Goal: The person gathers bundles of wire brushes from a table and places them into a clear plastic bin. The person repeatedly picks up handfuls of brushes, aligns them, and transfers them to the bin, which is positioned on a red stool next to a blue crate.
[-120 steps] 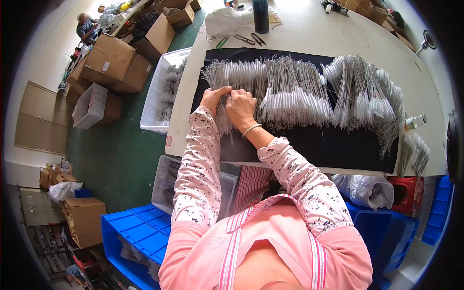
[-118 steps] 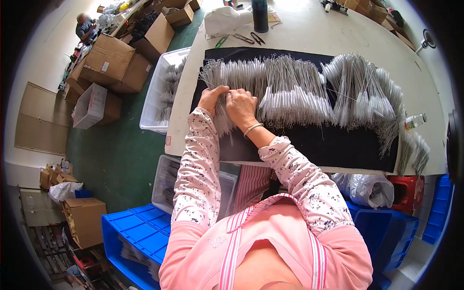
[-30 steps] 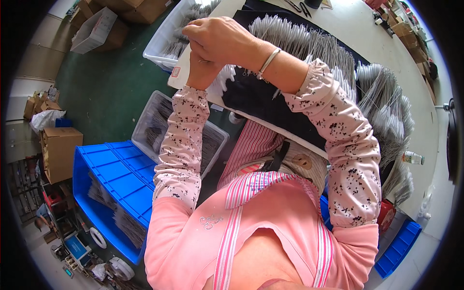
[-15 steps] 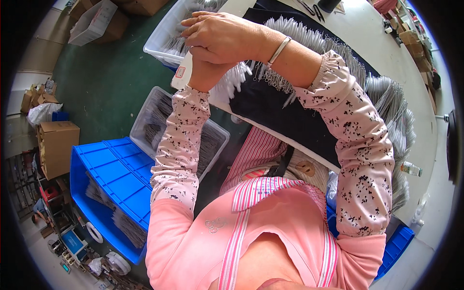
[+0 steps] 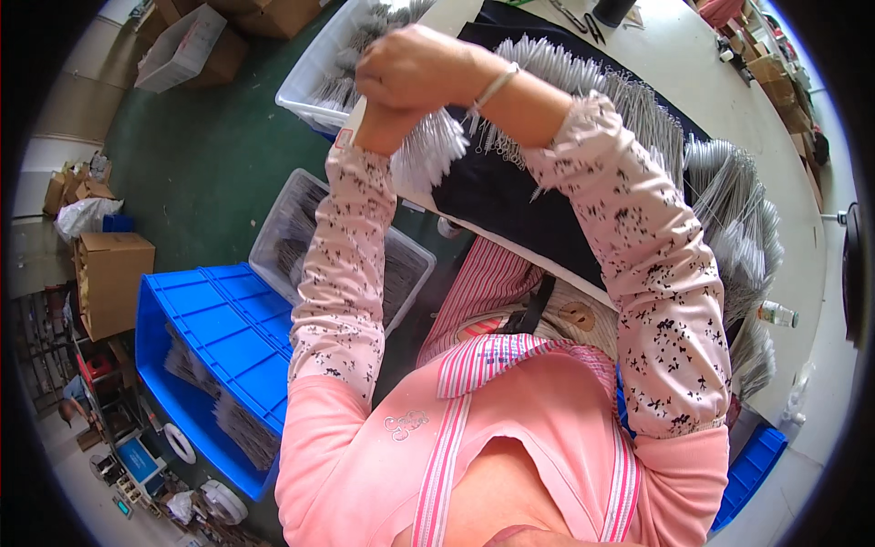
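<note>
Wire-stemmed brushes [image 5: 633, 105] lie massed across a broad pale table [image 5: 775, 146], many of them on a dark cloth [image 5: 529, 214]; a white plastic bin [image 5: 301, 108] holding more stands beside its left edge. Near that edge the right hand [image 5: 410, 68], curled, overlaps the left hand [image 5: 387, 126], and a small white bunch [image 5: 433, 150] fans out just beside them; whether either grips it cannot be told. A pale bangle [image 5: 495, 88] rings the right wrist

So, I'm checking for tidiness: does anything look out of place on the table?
Mildly: a small bunch of wire brushes at right near the clear bottle looks set apart from the main pile. Nothing appears spilled or damaged.
</note>
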Motion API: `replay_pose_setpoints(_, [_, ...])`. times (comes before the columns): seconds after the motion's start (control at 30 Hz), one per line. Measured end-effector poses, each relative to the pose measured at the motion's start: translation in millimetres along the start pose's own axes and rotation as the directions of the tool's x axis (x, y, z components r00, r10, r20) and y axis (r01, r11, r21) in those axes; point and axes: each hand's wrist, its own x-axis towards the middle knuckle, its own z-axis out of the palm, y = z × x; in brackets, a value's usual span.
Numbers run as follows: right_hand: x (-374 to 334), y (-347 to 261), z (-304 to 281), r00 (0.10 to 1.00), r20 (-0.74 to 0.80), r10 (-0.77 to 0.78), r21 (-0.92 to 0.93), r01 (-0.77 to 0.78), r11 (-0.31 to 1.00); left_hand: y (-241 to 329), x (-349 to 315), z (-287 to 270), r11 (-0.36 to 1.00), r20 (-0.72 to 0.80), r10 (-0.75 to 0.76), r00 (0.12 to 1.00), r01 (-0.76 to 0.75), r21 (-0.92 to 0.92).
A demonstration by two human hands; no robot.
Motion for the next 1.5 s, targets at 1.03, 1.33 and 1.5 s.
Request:
replay_pose_setpoints(1.03, [-113.2, -161.6, -54.8, 0.322, 0.634, 0.703, 0.685, 0.189, -0.704, 167.2, -95.4, -33.4, 0.924, 0.262, 0.271, 0.926, -0.326, 0.199])
replay_pose_setpoints(1.33, [-104.2, -185.5, -56.0, 0.251, 0.433, 0.866, 0.898, -0.04, -0.438, 172.9, -119.6, 17.2, 0.252, 0.631, -0.392, 0.669, 0.738, -0.626])
replay_pose_setpoints(1.5, [-123.7, -186.9, -57.4, 0.299, 0.34, 0.892, 0.94, -0.076, -0.333, 170.4, -132.9, 22.6, 0.283, 0.602, -0.446, 0.662, 0.742, -0.607])
